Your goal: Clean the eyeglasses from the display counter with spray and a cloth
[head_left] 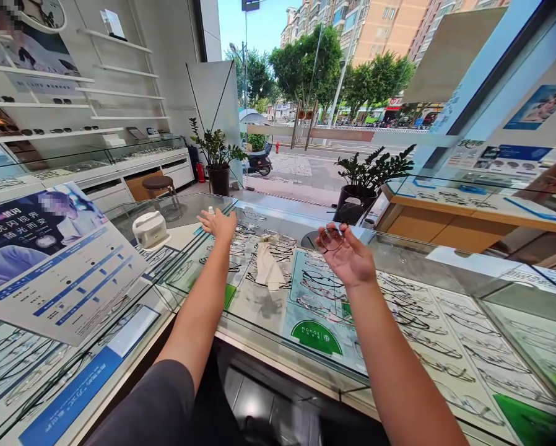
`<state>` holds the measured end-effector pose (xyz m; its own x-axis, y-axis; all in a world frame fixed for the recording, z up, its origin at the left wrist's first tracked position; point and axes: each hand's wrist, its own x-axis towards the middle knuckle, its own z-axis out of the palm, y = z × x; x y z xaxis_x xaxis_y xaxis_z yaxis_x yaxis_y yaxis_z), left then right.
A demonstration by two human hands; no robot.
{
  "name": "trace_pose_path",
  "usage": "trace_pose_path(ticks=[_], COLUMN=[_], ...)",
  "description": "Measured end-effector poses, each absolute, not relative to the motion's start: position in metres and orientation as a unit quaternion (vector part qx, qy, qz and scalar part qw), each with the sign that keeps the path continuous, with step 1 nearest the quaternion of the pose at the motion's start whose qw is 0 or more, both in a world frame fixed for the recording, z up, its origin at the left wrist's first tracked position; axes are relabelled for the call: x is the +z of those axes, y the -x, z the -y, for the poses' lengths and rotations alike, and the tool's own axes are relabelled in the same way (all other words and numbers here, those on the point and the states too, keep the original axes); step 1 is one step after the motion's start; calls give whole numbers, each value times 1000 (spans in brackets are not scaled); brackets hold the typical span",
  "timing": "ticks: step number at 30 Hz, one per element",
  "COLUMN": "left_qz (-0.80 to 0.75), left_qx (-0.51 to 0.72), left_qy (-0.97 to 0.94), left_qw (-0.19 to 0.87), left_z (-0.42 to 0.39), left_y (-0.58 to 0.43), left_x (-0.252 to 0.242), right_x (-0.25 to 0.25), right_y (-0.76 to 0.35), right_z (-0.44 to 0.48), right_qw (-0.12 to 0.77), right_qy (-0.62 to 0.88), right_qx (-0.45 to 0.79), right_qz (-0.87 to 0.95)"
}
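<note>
My right hand (pixel 347 254) is closed on a pair of eyeglasses (pixel 330 240) with thin dark round rims, raised above the glass counter. My left hand (pixel 220 224) stretches over the counter's far left part with its fingers spread. Just behind those fingers shows the white top of a small bottle (pixel 210 210); whether they touch it I cannot tell. Between my hands a crumpled cream cloth (pixel 269 266) lies on the counter glass. Rows of eyeglass frames (pixel 410 310) show through the glass beneath, beside a green semicircular card (pixel 316 336).
A printed sign board (pixel 64 266) leans on the left counter near a white device (pixel 151 229). Potted plants (pixel 220 179) stand beyond the counter, by the open shopfront. A stool (pixel 158 183) stands farther back left. Glass counter edges run close below my forearms.
</note>
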<state>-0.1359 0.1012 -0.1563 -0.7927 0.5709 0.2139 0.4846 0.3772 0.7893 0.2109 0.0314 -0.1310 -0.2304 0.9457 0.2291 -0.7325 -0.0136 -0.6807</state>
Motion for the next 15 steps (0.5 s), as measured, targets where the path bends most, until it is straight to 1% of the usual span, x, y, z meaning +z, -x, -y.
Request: trace_pose_path(ticks=[4,7,11,15], left_qz=[-823,-822,-776,-670], left_qx=[467,469,519,585], left_qy=[-319,-320,-353,-423], left_qw=[58,38,-61,-173], left_z=[-102,-98,-86,-68], left_y=[137,133,118,89], left_x=[-157,-153,-139,-125], right_x=[-131,-131,-130,-128], right_y=[-210,-210,-211,-212], right_z=[-31,-31,-31,-31], right_qw=[602,600,602,602], right_qy=[138,135,138,125], right_qx=[697,699,700,706], right_qz=[364,364,358,350])
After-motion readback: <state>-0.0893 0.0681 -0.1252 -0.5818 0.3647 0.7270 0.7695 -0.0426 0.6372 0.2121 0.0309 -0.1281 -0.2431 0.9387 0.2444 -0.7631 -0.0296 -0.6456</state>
